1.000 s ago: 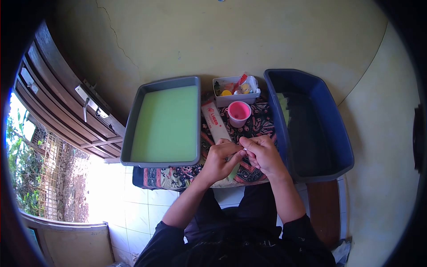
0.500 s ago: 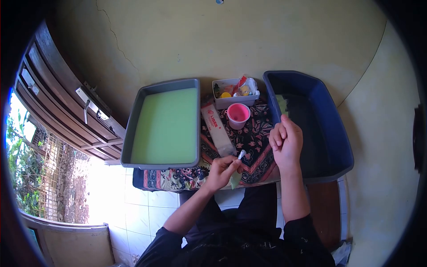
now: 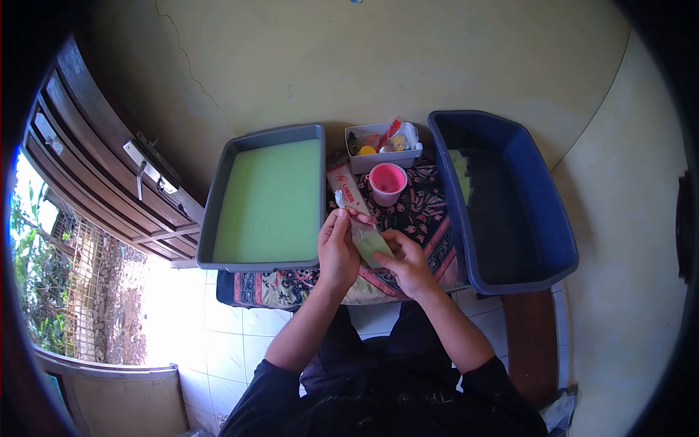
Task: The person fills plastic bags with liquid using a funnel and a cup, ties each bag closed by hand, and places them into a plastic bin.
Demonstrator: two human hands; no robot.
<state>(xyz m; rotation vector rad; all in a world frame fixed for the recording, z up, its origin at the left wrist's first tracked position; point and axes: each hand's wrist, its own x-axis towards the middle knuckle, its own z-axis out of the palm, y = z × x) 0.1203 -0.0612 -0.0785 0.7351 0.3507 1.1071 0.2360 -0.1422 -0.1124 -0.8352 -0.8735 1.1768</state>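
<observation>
A clear plastic bag with pale green liquid (image 3: 370,245) is between my two hands, above the front of the patterned cloth. My left hand (image 3: 339,247) pinches its upper, narrow end, and a twisted clear tip sticks up past the fingers. At the lower, filled end, my right hand (image 3: 408,264) is closed on the bag's right side. Just beyond my hands lies a white packet with red lettering (image 3: 348,188), and to its right stands a pink cup (image 3: 387,183).
A grey tray (image 3: 320,197) of pale green liquid stands on the left. On the right is a dark blue tub (image 3: 559,240) with green bags (image 3: 461,175) inside. A white box (image 3: 381,160) of small items sits at the back, near the wall. A door stands at the left.
My right hand has come back from beside the blue tub and closed on the bag. My left hand has moved up and left, and the bag's green part now shows between both hands.
</observation>
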